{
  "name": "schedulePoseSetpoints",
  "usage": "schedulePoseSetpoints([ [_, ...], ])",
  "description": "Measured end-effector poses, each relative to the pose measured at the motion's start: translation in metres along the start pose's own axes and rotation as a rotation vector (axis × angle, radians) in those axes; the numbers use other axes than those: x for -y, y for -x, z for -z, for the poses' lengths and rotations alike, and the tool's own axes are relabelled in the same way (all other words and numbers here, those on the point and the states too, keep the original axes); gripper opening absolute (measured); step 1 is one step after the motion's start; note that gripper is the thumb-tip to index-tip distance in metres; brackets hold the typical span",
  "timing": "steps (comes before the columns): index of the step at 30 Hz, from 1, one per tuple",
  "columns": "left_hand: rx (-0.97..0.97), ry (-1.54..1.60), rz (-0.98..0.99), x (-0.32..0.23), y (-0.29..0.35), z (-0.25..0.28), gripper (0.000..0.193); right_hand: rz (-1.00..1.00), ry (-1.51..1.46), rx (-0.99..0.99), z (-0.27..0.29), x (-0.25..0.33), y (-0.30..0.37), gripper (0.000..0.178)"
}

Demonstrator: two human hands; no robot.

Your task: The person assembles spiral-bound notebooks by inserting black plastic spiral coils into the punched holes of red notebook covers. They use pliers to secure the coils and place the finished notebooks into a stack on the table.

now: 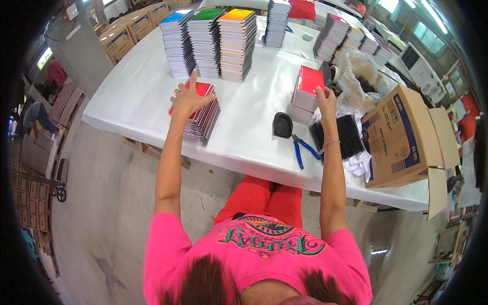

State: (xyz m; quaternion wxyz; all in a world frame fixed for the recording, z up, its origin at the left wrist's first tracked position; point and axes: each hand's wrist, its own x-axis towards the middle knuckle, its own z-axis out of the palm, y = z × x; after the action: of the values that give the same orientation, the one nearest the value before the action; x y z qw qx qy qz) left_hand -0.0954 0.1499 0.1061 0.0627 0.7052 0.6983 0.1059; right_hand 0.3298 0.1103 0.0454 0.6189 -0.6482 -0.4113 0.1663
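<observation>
My left hand (189, 100) rests with fingers spread on a stack of red spiral notebooks (206, 122) near the table's front edge. Beside it on the far side stand tall notebook stacks with a blue cover (175, 18), a green cover (206, 15) and an orange cover (237, 16) on top. At the right, my right hand (328, 101) grips the right edge of a red-covered paper block (309, 81) on top of a pile; its fingertips are partly hidden. Below this pile lie blue-handled pliers (298, 152), a rounded black object (282, 125) and black spiral coils (341, 137).
An open cardboard box (399, 137) stands at the table's right end, beside a crumpled clear plastic bag (358, 71). More notebook stacks (333, 38) line the far right of the white table (137, 86). Closed cartons (133, 31) stand beyond its left end. Someone bends (35, 114) at far left.
</observation>
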Motion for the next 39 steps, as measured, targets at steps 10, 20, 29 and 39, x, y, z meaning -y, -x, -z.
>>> schedulePoseSetpoints([
  [10, -0.482, 0.263, -0.334, -0.048, 0.043, 0.012, 0.083, 0.345, -0.035, -0.224, 0.011, 0.046, 0.04, 0.023],
  [20, 0.219, 1.447, -0.547, -0.124, 0.124, -0.058, 0.034, -0.046, -0.492, 0.286, -0.002, 0.062, 0.201, 0.028],
  [29, -0.117, 0.39, -0.742, -0.093, 0.124, -0.037, 0.023, 0.288, 0.63, -0.298, 0.167, -0.006, 0.114, 0.029],
  [39, -0.176, 0.281, -0.708, -0.085, 0.138, -0.088, 0.024, 0.172, 0.99, -0.12, 0.201, -0.064, 0.1, 0.021],
])
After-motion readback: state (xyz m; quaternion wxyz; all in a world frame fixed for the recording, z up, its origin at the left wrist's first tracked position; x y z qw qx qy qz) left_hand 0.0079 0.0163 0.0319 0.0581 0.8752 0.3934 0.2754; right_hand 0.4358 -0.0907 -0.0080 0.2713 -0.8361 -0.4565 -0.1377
